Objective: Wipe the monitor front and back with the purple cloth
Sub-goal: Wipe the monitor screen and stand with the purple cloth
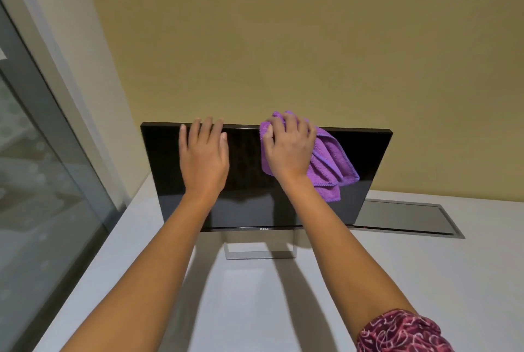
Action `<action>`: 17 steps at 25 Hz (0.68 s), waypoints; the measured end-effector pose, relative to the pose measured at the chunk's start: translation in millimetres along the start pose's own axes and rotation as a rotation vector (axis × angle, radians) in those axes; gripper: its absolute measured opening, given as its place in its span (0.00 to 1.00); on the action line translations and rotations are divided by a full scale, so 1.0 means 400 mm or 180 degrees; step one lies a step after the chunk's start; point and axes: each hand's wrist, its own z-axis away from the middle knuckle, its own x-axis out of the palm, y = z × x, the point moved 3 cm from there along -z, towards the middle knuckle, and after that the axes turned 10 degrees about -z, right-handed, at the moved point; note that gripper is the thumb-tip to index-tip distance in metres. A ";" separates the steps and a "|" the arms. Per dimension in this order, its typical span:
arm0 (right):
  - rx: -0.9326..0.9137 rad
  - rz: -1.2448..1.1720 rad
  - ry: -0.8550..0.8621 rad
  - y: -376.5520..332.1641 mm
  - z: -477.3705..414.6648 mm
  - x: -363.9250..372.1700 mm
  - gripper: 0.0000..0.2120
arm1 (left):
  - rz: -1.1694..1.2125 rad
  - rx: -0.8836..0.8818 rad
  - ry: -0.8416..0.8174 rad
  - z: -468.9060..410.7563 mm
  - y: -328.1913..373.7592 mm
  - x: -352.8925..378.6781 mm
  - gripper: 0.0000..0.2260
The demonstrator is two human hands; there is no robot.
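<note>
Glossy black on the monitor [246, 201], its dark screen mirroring both forearms, while the purple cloth [329, 164] bunched against its upper edge looks like soft, ribbed microfibre with a stitched hem. Under the monitor, the stand [259, 254] shows brushed, silvery metal, and the white surface [397, 272] it sits on is smooth and matt. Left of the monitor, the window [42, 181] is glass in a grey frame.

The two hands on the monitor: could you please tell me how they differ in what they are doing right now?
The right hand clutches the bunched purple cloth against the screen; the left hand holds nothing. The left hand lies flat with fingers over the monitor's top edge, while the right hand is curled. A patterned sleeve shows only on the right arm. Both sit near the top edge.
</note>
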 end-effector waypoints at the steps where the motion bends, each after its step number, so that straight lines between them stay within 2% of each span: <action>1: -0.0031 -0.0045 -0.0113 -0.044 0.001 0.017 0.10 | -0.0017 -0.0190 -0.0048 -0.002 -0.050 -0.005 0.17; 3: -0.0117 -0.0081 -0.0313 -0.128 0.005 0.051 0.12 | 0.0094 -0.0513 -0.0124 -0.003 -0.141 -0.016 0.17; 5: -0.0208 -0.0101 -0.0490 -0.210 0.007 0.086 0.14 | 0.0547 -0.0765 -0.0238 -0.007 -0.214 -0.029 0.18; 7: -0.0332 -0.0097 -0.0573 -0.290 0.009 0.118 0.14 | 0.1488 -0.1277 -0.0369 -0.019 -0.278 -0.035 0.18; 10: -0.0526 -0.0122 -0.0617 -0.392 0.012 0.157 0.15 | 0.3427 -0.2303 -0.0802 -0.032 -0.354 -0.016 0.21; 13: -0.0878 -0.0071 -0.0640 -0.465 0.025 0.195 0.17 | 0.4219 -0.2336 -0.1379 -0.021 -0.410 0.015 0.29; 17: -0.1765 0.0198 -0.0762 -0.471 0.069 0.232 0.22 | 0.4441 -0.2097 -0.1934 -0.008 -0.443 0.054 0.36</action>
